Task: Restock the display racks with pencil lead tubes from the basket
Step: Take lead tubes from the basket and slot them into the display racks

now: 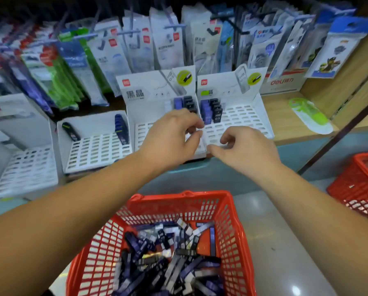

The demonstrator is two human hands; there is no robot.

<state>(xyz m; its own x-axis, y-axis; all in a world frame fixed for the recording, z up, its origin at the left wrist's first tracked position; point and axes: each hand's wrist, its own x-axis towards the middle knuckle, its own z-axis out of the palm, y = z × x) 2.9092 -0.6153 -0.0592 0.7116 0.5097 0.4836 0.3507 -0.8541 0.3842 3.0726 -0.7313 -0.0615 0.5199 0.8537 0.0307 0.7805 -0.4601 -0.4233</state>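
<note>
1. Pencil lead tubes (pixel 168 259), short dark blue, black and clear plastic sticks, lie heaped in the red plastic mesh basket (pixel 232 221) at the bottom of the view, below both forearms.
2. More tubes stand in a tight cluster (pixel 210 112) at the back left of the right-hand white slotted display rack (pixel 242 118). Another cluster (pixel 188 103) stands at the back right of the white rack beside it (pixel 141 133).
3. The left hand (pixel 170 135) is over the seam between these two racks, fingers curled with the thumb against the fingertips. A dark sliver shows between them, but I cannot tell whether it is a held tube.
4. The right hand (pixel 245 148) is near the right-hand rack's front edge, fingers curled inward and thumb pointing left. I cannot tell whether it holds anything.
5. Further left, a third white rack (pixel 97 152) carries a few blue tubes on its right side.
6. Hanging stationery packs (pixel 136 45) fill the wall behind, on a wooden shelf (pixel 283 116).
7. A second red basket (pixel 362 184) sits at the right edge.
</note>
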